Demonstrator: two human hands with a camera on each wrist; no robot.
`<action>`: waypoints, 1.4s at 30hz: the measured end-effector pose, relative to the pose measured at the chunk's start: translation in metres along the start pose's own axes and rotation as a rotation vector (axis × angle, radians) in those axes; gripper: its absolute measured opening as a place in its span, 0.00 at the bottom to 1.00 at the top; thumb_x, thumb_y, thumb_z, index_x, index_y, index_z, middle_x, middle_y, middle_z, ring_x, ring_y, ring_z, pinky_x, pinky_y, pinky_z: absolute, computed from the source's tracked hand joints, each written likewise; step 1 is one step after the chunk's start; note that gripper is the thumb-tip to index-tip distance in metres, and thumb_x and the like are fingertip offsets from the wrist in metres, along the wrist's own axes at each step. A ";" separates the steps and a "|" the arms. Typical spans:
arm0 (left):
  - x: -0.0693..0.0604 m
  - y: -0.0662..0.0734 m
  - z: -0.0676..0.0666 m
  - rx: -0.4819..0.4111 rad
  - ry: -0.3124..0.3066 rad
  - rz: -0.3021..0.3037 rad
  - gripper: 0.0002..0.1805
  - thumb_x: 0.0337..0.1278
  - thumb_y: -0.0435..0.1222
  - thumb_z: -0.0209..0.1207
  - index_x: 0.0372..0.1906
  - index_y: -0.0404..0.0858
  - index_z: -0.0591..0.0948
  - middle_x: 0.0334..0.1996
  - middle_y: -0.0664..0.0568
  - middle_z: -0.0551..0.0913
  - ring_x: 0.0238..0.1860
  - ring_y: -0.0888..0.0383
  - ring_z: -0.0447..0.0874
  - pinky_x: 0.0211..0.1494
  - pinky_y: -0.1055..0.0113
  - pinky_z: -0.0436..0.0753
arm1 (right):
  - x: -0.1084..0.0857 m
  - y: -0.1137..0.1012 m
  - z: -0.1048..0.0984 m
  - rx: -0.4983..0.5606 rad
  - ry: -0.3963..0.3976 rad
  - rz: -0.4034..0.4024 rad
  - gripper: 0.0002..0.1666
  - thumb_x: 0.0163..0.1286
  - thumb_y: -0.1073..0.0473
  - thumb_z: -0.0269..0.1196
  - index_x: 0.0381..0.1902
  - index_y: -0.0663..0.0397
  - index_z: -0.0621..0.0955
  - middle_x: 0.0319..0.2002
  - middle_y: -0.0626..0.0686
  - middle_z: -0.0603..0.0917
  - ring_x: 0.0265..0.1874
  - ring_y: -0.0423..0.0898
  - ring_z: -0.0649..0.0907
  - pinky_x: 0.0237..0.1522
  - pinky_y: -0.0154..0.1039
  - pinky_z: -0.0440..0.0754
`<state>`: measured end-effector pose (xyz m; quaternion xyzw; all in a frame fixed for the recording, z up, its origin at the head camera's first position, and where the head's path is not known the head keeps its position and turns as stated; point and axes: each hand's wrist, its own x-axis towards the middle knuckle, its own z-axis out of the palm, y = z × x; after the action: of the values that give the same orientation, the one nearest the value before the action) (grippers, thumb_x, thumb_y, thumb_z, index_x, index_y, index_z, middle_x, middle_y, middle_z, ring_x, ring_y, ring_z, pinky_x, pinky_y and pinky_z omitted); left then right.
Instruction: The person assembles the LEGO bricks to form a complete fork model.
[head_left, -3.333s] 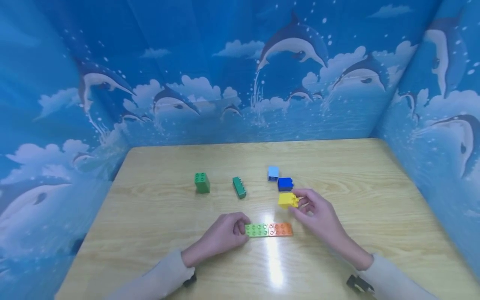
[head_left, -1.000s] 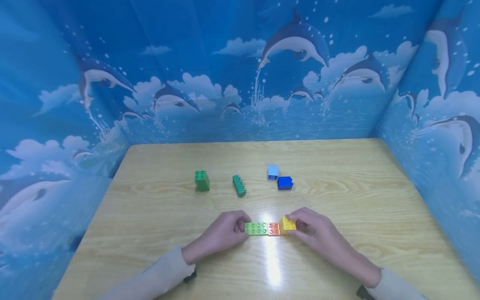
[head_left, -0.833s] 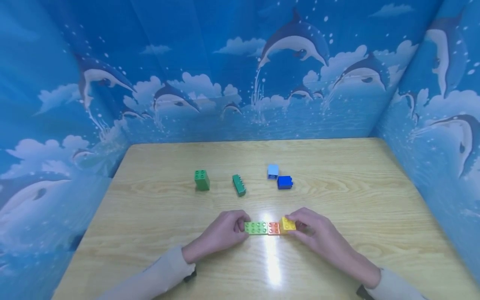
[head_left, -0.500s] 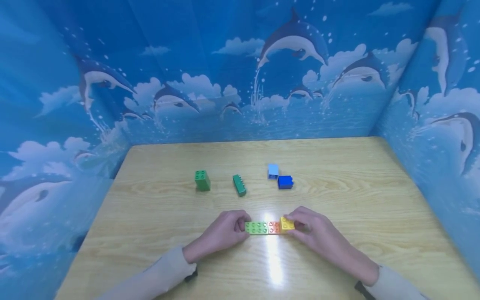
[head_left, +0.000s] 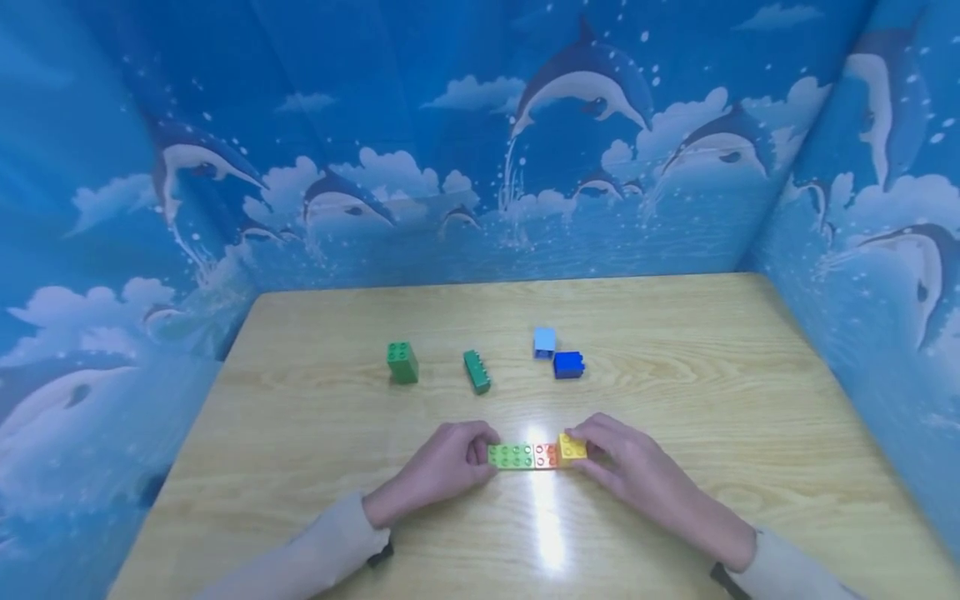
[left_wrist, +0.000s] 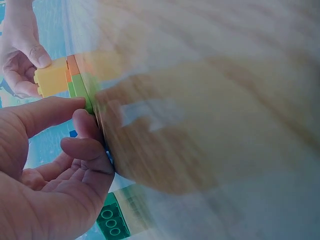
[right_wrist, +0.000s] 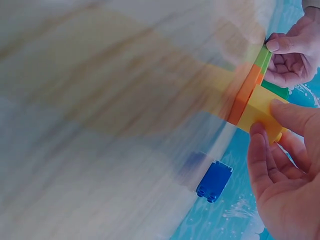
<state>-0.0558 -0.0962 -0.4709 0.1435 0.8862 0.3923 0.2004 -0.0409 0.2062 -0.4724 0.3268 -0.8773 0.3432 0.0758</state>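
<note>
The left hand (head_left: 450,461) pinches the lime brick (head_left: 512,457); the right hand (head_left: 637,461) pinches the yellow block (head_left: 572,450) atop the orange brick (head_left: 545,456). Uneven pressing could seat it crooked.

Yellow block (head_left: 572,447) in the grip of the right hand (head_left: 637,467); orange block (head_left: 546,456) directly under that grip; lime-green block (head_left: 512,457) at the left hand (head_left: 437,467). Beyond both grips: mid-green block (head_left: 402,364), dark teal-green block (head_left: 476,372), pale-blue block (head_left: 544,342), deep-blue block (head_left: 568,365). Around the hands: cream sleeves (head_left: 322,546), light tan wood-grain table (head_left: 322,417), and, farther off, blue backdrop (head_left: 420,50) patterned with blue-and-white dolphins and white clouds.
</note>
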 end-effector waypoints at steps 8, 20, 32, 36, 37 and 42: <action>0.000 -0.001 0.001 -0.026 -0.005 0.018 0.22 0.57 0.28 0.77 0.58 0.33 0.86 0.31 0.59 0.82 0.32 0.61 0.81 0.37 0.68 0.85 | -0.002 0.001 0.000 -0.071 0.018 -0.083 0.30 0.59 0.68 0.82 0.59 0.56 0.86 0.51 0.45 0.88 0.43 0.37 0.86 0.47 0.35 0.89; -0.003 -0.001 -0.001 -0.033 -0.036 0.023 0.26 0.57 0.29 0.77 0.61 0.34 0.83 0.33 0.57 0.81 0.31 0.60 0.81 0.36 0.67 0.85 | 0.002 -0.005 -0.011 -0.120 -0.043 0.098 0.43 0.66 0.42 0.80 0.72 0.54 0.78 0.65 0.48 0.82 0.57 0.48 0.85 0.55 0.51 0.89; -0.007 -0.001 -0.002 -0.059 -0.012 0.031 0.26 0.55 0.29 0.78 0.60 0.33 0.84 0.37 0.55 0.82 0.34 0.59 0.81 0.38 0.67 0.85 | 0.036 0.045 -0.024 0.203 0.025 0.413 0.25 0.77 0.59 0.72 0.66 0.62 0.79 0.39 0.49 0.85 0.40 0.46 0.85 0.43 0.37 0.87; -0.006 -0.001 -0.002 -0.064 -0.015 0.022 0.27 0.55 0.29 0.78 0.60 0.33 0.84 0.37 0.55 0.82 0.35 0.58 0.81 0.38 0.67 0.85 | 0.045 0.059 -0.022 0.237 -0.012 0.476 0.34 0.77 0.56 0.72 0.73 0.61 0.75 0.42 0.51 0.85 0.41 0.48 0.85 0.43 0.37 0.87; -0.006 -0.001 -0.002 -0.064 -0.015 0.020 0.27 0.55 0.29 0.78 0.60 0.33 0.84 0.37 0.55 0.82 0.35 0.58 0.81 0.38 0.67 0.85 | 0.047 0.061 -0.021 0.249 -0.018 0.486 0.35 0.77 0.56 0.73 0.74 0.61 0.74 0.43 0.52 0.85 0.42 0.49 0.86 0.42 0.37 0.87; -0.006 -0.002 0.000 -0.061 -0.009 0.011 0.28 0.55 0.29 0.78 0.62 0.33 0.83 0.37 0.55 0.82 0.35 0.58 0.81 0.37 0.67 0.85 | 0.057 0.071 -0.018 0.304 -0.048 0.516 0.40 0.76 0.56 0.74 0.78 0.64 0.70 0.45 0.55 0.85 0.43 0.50 0.86 0.43 0.37 0.87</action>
<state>-0.0510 -0.1001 -0.4713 0.1438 0.8721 0.4195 0.2067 -0.1314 0.2273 -0.4783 0.1086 -0.8714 0.4708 -0.0847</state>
